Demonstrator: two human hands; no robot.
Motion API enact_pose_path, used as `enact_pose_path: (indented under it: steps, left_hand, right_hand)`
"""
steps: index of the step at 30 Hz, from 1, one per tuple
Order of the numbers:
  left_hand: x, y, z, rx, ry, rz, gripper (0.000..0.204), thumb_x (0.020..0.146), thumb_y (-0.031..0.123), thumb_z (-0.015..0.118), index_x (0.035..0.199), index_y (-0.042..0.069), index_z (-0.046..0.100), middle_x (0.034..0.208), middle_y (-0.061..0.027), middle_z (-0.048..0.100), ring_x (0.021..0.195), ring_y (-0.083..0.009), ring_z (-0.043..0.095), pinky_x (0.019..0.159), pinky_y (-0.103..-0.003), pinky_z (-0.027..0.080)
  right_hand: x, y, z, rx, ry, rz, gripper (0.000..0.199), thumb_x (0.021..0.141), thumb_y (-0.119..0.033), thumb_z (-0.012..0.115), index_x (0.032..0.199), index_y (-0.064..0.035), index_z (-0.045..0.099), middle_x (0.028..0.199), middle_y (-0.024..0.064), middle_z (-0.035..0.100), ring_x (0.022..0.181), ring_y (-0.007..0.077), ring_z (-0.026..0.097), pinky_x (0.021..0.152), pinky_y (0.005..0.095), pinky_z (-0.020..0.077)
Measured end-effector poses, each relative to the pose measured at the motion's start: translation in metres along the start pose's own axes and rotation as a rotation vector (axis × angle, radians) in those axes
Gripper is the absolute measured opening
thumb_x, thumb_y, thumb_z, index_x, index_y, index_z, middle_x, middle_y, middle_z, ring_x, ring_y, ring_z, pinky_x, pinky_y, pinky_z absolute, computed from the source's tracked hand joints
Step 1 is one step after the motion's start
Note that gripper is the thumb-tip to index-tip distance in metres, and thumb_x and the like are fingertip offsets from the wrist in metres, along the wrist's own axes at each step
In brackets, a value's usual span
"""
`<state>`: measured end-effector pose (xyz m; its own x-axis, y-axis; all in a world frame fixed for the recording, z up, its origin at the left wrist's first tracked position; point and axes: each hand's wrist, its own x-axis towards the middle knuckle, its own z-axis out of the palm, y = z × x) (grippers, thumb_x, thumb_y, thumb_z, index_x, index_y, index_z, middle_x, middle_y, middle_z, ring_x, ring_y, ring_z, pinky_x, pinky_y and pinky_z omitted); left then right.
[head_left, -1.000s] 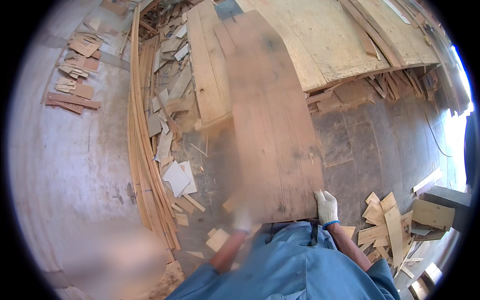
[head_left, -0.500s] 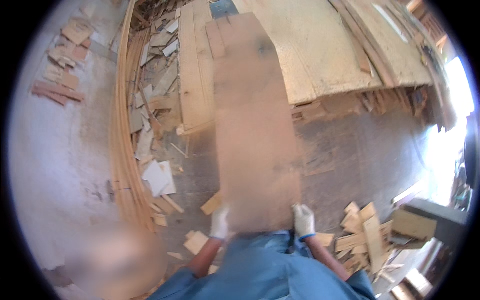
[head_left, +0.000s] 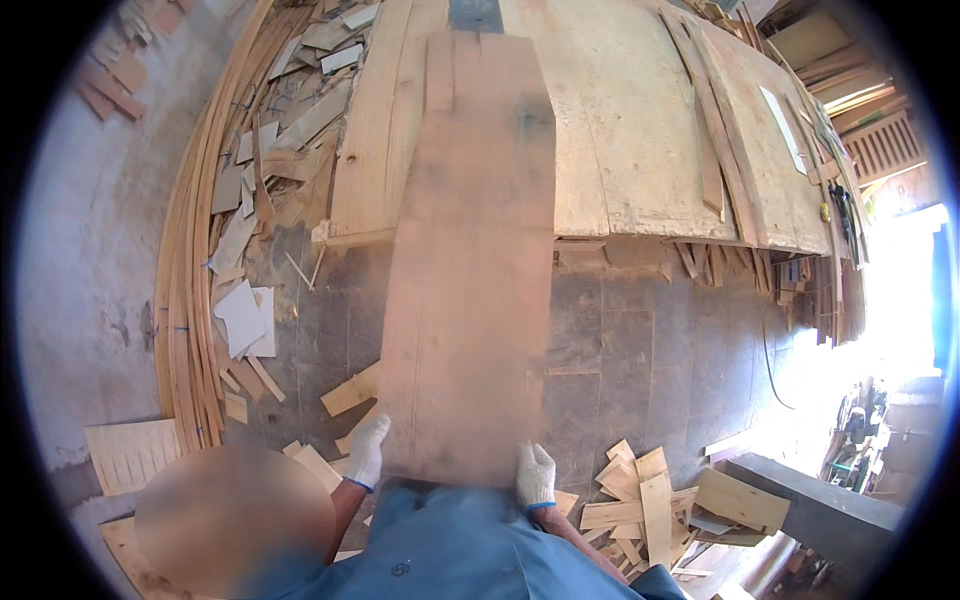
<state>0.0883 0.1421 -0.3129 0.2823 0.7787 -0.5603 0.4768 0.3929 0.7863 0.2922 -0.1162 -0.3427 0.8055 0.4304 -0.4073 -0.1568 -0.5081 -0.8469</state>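
Now both hands [head_left: 452,465] hold the board [head_left: 470,270] centred.

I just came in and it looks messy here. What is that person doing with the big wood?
A person in white gloves holds a long wooden board by its near end, left hand and right hand each at a corner. Its far end reaches over a stack of plywood sheets. Wood scraps litter the floor.

A woodworking shop or timber yard, open to daylight on one side

Large plywood sheets [head_left: 640,120] lie stacked flat; thin bent strips [head_left: 185,290] curve along the concrete floor [head_left: 640,340]; offcuts [head_left: 640,495] and veneer scraps [head_left: 245,318] lie scattered about; slatted panels [head_left: 880,145] lean nearby.
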Motion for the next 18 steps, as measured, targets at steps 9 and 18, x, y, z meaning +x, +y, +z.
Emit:
enact_pose_path:
  steps: [9, 18]
  left_hand:
    - [-0.032, -0.025, -0.01, -0.229, -0.094, -0.173, 0.047, 0.105, 0.032, 0.054, 0.133, -0.006, 0.06, 0.138, -0.0159, 0.061, 0.126, -0.0218, 0.057, 0.108, -0.038, 0.044]
    - [0.005, 0.007, -0.018, 0.037, -0.088, -0.036, 0.038, 0.102, 0.027, 0.059, 0.116, -0.005, 0.07, 0.114, -0.0088, 0.072, 0.104, -0.0172, 0.066, 0.092, -0.033, 0.052]
  right_hand:
    - [-0.033, 0.015, -0.007, -0.078, -0.033, 0.002, 0.035, 0.103, -0.028, 0.054, 0.083, -0.0005, 0.063, 0.07, -0.0031, 0.053, 0.072, 0.0057, 0.044, 0.06, 0.0294, 0.0387]
    - [-0.007, -0.003, 0.008, -0.052, -0.048, -0.014, 0.032, 0.102, -0.025, 0.055, 0.08, -0.0011, 0.06, 0.07, -0.0026, 0.053, 0.07, 0.0062, 0.045, 0.058, 0.0301, 0.0396]
